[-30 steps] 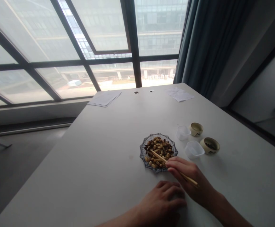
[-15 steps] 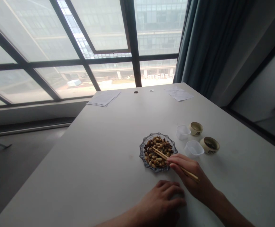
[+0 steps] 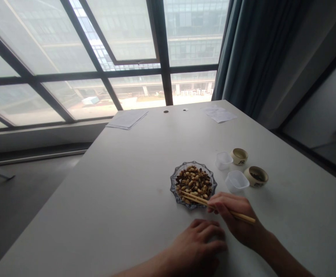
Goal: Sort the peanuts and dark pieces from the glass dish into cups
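A scalloped glass dish (image 3: 172, 188) holds a heap of nuts (image 3: 196, 181) with some darker pieces among them. My right hand (image 3: 235, 215) grips a pair of wooden chopsticks (image 3: 196, 198), whose tips rest among the nuts at the dish's near left side. Below the dish, my left hand (image 3: 201, 240) lies on the white table, back upward, fingers bent and a little apart, holding nothing visible. Right of the dish are two clear plastic tubs (image 3: 237, 181) (image 3: 223, 161); both look bare inside.
Beyond the tubs are a cream bowl (image 3: 239, 156) and another cream bowl (image 3: 256, 177) with dark pieces in it. Papers (image 3: 127, 119) lie at the table's far left, more sheets (image 3: 219, 114) at the far right. A curtain (image 3: 243, 54) hangs beside the windows.
My right hand has shifted slightly right and down, and the chopstick tips have moved from the upper middle of the nuts to the lower left. My left hand has hardly moved.
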{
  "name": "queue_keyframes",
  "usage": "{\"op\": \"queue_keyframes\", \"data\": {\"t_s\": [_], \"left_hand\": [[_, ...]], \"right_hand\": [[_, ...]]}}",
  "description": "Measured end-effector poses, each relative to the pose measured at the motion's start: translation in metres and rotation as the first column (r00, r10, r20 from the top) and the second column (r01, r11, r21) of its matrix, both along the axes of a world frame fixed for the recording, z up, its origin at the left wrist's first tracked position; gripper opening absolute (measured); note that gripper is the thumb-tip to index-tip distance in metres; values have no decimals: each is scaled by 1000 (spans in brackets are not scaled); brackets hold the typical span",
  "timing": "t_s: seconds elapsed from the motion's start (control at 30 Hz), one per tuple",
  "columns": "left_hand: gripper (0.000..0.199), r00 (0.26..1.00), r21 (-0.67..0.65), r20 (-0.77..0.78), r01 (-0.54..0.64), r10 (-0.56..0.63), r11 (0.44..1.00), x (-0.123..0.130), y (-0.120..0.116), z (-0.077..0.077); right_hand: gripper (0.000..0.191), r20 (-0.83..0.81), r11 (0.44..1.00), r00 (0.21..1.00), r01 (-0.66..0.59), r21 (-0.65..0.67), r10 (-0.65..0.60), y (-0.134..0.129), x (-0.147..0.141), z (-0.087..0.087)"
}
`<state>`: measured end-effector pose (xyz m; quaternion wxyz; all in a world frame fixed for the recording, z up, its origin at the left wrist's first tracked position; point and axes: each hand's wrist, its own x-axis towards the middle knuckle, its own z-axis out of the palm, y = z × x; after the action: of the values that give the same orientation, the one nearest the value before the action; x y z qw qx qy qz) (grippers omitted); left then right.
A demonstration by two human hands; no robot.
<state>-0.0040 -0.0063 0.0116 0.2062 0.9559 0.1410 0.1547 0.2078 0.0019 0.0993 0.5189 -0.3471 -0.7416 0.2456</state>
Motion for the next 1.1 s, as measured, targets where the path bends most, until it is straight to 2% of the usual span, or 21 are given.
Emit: {"op": "queue_keyframes", "data": {"t_s": [0.1,0.33,0.53,0.67,0.8,0.87,0.93,1.0,1.1], "left_hand": [[31,1000,0,-3,-7,7,1000,1,0,-2],[35,1000,-21,14,11,-11,1000,-1,1,-2],[35,1000,-26,-9,14,-14,1000,-1,1,1],[33,1000,-7,15,2,-2,1000,-1,0,0],[32,1000,-15,24,-3,3,1000,0,-1,-1],[31,999,-24,33,-3,3,1000,0,-1,-2],[31,999,-26,41,-7,8,1000,0,-1,-3],[32,999,-18,42,-6,7,1000,0,-1,-3],[35,1000,-11,29,0,0,1000,-1,-1,-4]], "right_hand": [[20,39,1000,999,8,-7,-8,3,-1,-2],[24,-20,975,976,215,46,-215,3,7,-1],[27,-49,976,977,212,45,-209,0,10,-2],[33,-59,976,977,208,57,-205,-4,9,4],[43,-42,981,982,179,-69,-182,-2,5,6],[41,-34,984,992,119,-135,-125,1,3,4],[34,-47,986,994,90,-142,-97,4,2,1],[31,-73,985,988,127,-120,-136,3,5,-1],[40,-93,963,964,236,-133,-249,-2,14,-1]]}}
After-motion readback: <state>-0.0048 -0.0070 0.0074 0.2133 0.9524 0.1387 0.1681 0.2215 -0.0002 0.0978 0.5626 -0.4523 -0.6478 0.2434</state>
